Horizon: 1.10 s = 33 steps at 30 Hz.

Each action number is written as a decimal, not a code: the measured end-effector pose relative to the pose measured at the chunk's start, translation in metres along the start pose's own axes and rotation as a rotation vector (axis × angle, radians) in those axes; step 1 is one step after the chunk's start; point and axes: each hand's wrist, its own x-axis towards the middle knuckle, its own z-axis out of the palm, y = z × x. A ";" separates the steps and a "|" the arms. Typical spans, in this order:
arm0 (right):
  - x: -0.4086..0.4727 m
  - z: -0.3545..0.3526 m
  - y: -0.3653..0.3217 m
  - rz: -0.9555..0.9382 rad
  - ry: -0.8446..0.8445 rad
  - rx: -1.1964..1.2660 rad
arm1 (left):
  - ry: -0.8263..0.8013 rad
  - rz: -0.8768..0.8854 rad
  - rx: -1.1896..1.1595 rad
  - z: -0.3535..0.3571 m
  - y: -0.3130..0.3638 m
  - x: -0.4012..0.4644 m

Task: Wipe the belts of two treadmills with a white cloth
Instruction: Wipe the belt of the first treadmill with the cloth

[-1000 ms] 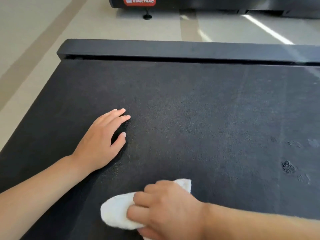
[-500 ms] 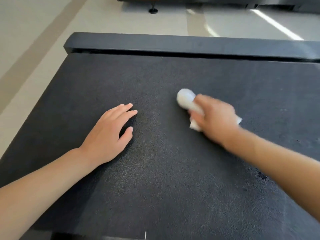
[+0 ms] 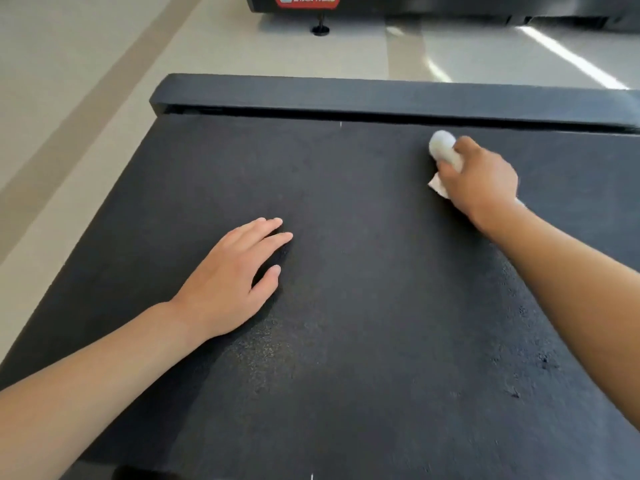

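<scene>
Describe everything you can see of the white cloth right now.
The white cloth is bunched into a soft roll gripped in the right hand. A rounded end sticks out past the fingers, and a flat corner shows below them. It looks like thin fabric, slightly blurred. It lies against the dark treadmill belt, near the belt's far edge.

Matt, grainy black belt (image 3: 346,306); soft white cloth (image 3: 441,147); glossy floor (image 3: 104,64).

Pale beige floor (image 3: 86,81) — darker stripe (image 3: 79,123), bright light streak (image 3: 568,57)
</scene>
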 end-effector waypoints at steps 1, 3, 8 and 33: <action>0.004 0.003 -0.002 0.040 0.023 -0.005 | -0.013 0.023 0.018 -0.003 -0.005 -0.002; -0.019 0.011 -0.032 -0.068 0.020 -0.018 | -0.019 0.045 0.044 -0.011 -0.018 -0.004; -0.152 0.016 -0.136 -0.784 -0.226 0.260 | 0.034 -0.059 0.043 -0.027 -0.056 -0.004; -0.046 0.055 -0.228 -0.515 -0.250 0.192 | 0.381 -0.446 -0.071 -0.025 -0.103 0.010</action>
